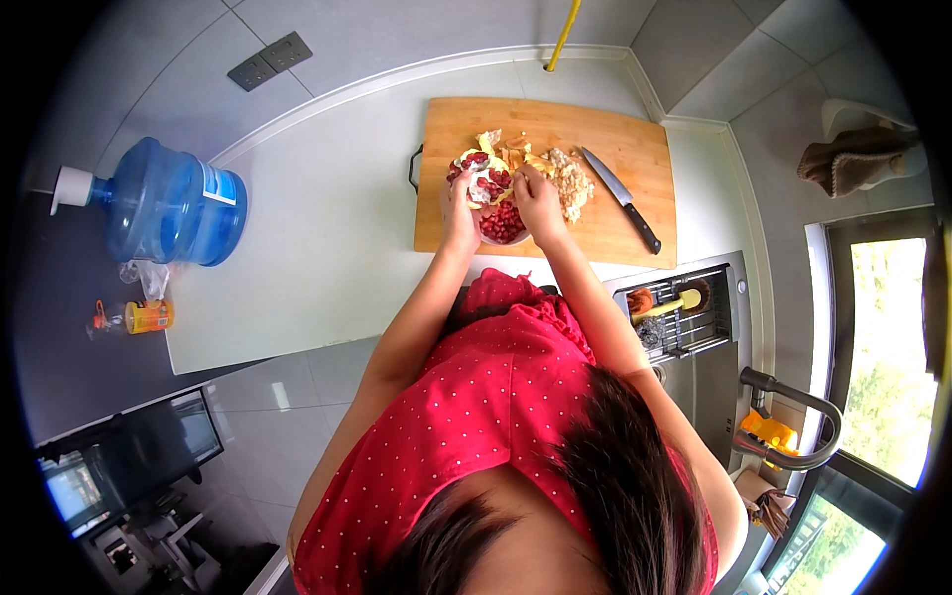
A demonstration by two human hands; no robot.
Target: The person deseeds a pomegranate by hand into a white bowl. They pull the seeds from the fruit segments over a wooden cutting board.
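Observation:
A piece of opened pomegranate (491, 183) with red seeds and pale membrane is gripped in my left hand (462, 212). My right hand (539, 202) touches its right side, thumb and fingers pinched together; whether a seed is between them cannot be seen. Just below both hands, a bowl of loose pomegranate seeds (503, 224) stands at the front of the wooden cutting board (617, 137). Bits of yellowish peel (515, 151) lie behind the hands. To their right is a heap of pale crumbly scraps (571, 186). A kitchen knife with a black handle (623, 198) rests at the board's right.
A sink with a metal rack (677, 316) holding brushes and a scourer adjoins the counter at right, beside a curved faucet (829, 416). A large blue water bottle (178, 204) and a small bottle with an orange label (149, 316) lie at left. A yellow pipe (563, 37) rises behind the board.

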